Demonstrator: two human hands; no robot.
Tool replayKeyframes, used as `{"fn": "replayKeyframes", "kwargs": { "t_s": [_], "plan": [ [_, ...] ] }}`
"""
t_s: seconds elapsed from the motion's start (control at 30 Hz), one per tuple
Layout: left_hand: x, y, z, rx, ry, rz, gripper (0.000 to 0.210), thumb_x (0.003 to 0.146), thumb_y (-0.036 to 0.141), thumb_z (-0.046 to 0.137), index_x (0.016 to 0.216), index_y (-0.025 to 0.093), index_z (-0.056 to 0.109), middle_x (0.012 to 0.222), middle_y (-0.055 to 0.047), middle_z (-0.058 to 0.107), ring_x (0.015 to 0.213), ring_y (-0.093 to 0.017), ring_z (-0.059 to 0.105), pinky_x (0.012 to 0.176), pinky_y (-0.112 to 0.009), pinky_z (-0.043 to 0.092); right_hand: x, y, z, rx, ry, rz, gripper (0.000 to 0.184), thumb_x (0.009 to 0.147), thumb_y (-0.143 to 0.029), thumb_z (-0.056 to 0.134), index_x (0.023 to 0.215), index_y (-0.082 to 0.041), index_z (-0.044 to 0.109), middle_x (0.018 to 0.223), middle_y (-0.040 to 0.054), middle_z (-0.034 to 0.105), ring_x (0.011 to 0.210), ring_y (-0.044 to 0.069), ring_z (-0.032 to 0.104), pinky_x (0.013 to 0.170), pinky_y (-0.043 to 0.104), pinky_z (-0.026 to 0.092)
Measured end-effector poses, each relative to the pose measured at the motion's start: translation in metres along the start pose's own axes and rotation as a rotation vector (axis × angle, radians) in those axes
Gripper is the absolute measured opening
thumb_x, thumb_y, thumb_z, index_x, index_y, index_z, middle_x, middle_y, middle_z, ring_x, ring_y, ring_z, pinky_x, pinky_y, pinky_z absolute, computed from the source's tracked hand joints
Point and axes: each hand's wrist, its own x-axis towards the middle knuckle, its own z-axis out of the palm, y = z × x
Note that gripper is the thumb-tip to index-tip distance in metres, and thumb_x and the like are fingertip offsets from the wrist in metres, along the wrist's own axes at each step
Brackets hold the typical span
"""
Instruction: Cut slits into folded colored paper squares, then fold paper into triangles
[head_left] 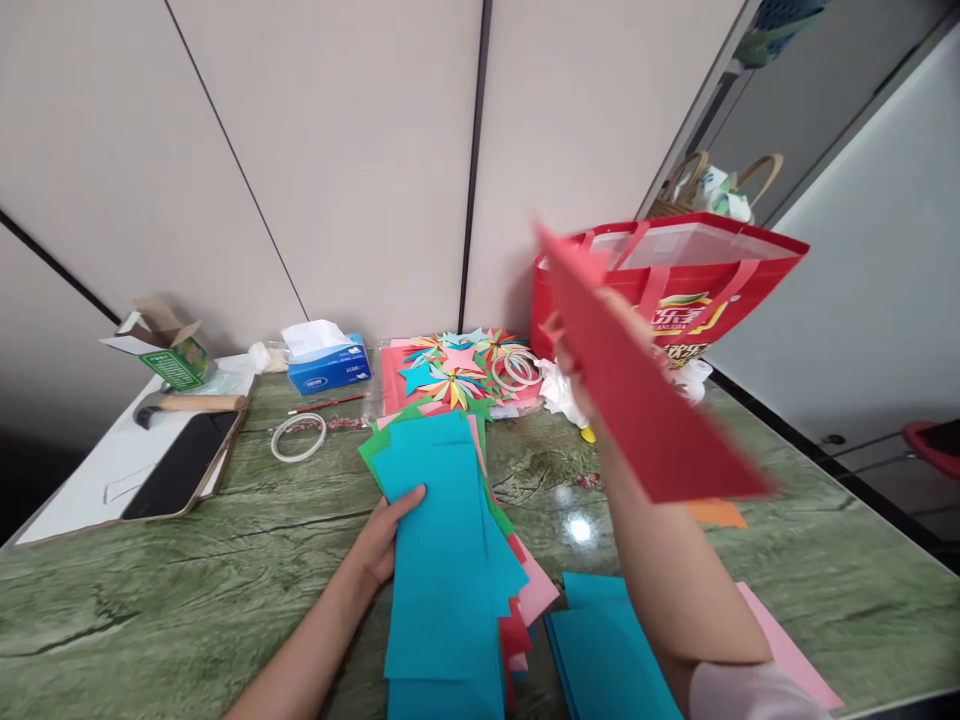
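Observation:
My left hand (384,538) grips the left side of a fanned stack of coloured paper (441,570), thumb on top and the other fingers hidden beneath. Blue strips lie uppermost, with green, pink and red edges sticking out. Raised above the table, my right hand (568,352) holds a red paper sheet (649,405), tilted and blurred by motion. The sheet hides part of that hand. Below my right forearm lies a second pile of blue paper (611,650), partly covered by the arm.
Paper stars (454,370) lie at the back beside a tissue box (328,370). A red bag (720,260) stands at back right. A tape roll (298,438), a hammer (199,402) and a phone (182,465) are on the left. Pink paper (791,650) lies at right.

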Motion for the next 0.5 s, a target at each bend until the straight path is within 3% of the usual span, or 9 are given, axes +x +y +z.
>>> {"fn": "replayKeyframes", "kwargs": {
  "t_s": [0.03,0.07,0.13,0.23,0.3,0.37,0.4,0.5],
  "plan": [
    [0.000,0.000,0.001,-0.012,-0.002,-0.008,0.055,0.075,0.026,0.064,0.124,0.009,0.045,0.103,-0.016,0.068,0.098,-0.033,0.061,0.087,-0.051,0.046,-0.015,0.006,0.005,-0.027,-0.078,0.035,0.019,0.079,-0.038,0.051,0.085,-0.020,0.053,0.057,-0.0042,0.050,0.040,0.011,0.040,0.041,0.023,0.033],
    [0.001,0.000,0.002,-0.025,-0.005,-0.012,0.054,0.076,0.030,0.062,0.123,0.010,0.046,0.103,-0.016,0.068,0.098,-0.033,0.061,0.087,-0.050,0.046,-0.033,0.014,0.012,-0.124,-0.238,0.100,0.020,0.079,-0.037,0.051,0.090,-0.020,0.056,0.056,-0.0045,0.049,0.043,0.011,0.043,0.042,0.022,0.034],
    [0.001,-0.001,0.003,-0.054,-0.007,-0.011,0.053,0.078,0.041,0.058,0.121,0.012,0.050,0.104,-0.014,0.068,0.100,-0.031,0.061,0.089,-0.047,0.046,-0.068,0.034,0.025,-0.308,-0.404,0.123,0.022,0.081,-0.034,0.050,0.096,-0.021,0.058,0.064,-0.0017,0.055,0.053,0.014,0.050,0.049,0.024,0.040],
    [0.000,-0.002,0.002,-0.083,0.006,0.001,0.059,0.077,0.054,0.050,0.118,0.013,0.053,0.104,-0.014,0.068,0.102,-0.031,0.060,0.091,-0.045,0.045,-0.104,0.060,0.034,-0.404,-0.420,0.137,0.031,0.078,-0.031,0.055,0.107,-0.021,0.058,0.077,0.0041,0.060,0.064,0.019,0.055,0.060,0.032,0.045],
    [0.000,-0.002,0.001,-0.087,0.032,0.023,0.058,0.077,0.053,0.051,0.119,0.013,0.052,0.103,-0.014,0.069,0.101,-0.031,0.060,0.090,-0.044,0.046,-0.116,0.070,0.032,-0.434,-0.365,0.154,0.040,0.078,-0.031,0.054,0.116,-0.019,0.053,0.096,0.0103,0.058,0.084,0.024,0.056,0.071,0.037,0.046],
    [0.000,-0.002,0.000,-0.078,0.073,0.064,0.053,0.077,0.043,0.058,0.120,0.014,0.050,0.100,-0.012,0.070,0.096,-0.029,0.063,0.089,-0.043,0.047,-0.124,0.071,0.026,-0.393,-0.317,0.258,0.046,0.077,-0.033,0.055,0.119,-0.016,0.048,0.110,0.0144,0.053,0.101,0.027,0.052,0.079,0.040,0.045],
    [0.000,-0.001,-0.001,-0.070,0.093,0.085,0.052,0.076,0.037,0.062,0.121,0.015,0.049,0.097,-0.011,0.071,0.092,-0.029,0.065,0.087,-0.043,0.048,-0.128,0.070,0.023,-0.320,-0.378,0.341,0.046,0.078,-0.035,0.055,0.119,-0.016,0.047,0.111,0.0144,0.054,0.102,0.027,0.053,0.080,0.040,0.045],
    [-0.001,-0.002,0.000,-0.038,0.127,0.134,0.048,0.072,0.028,0.067,0.115,0.012,0.052,0.089,-0.011,0.073,0.083,-0.028,0.068,0.082,-0.043,0.052,-0.143,0.059,0.019,-0.002,-0.748,0.542,0.044,0.076,-0.034,0.058,0.115,-0.017,0.046,0.109,0.0091,0.059,0.096,0.023,0.058,0.077,0.035,0.049]
  ]
}}
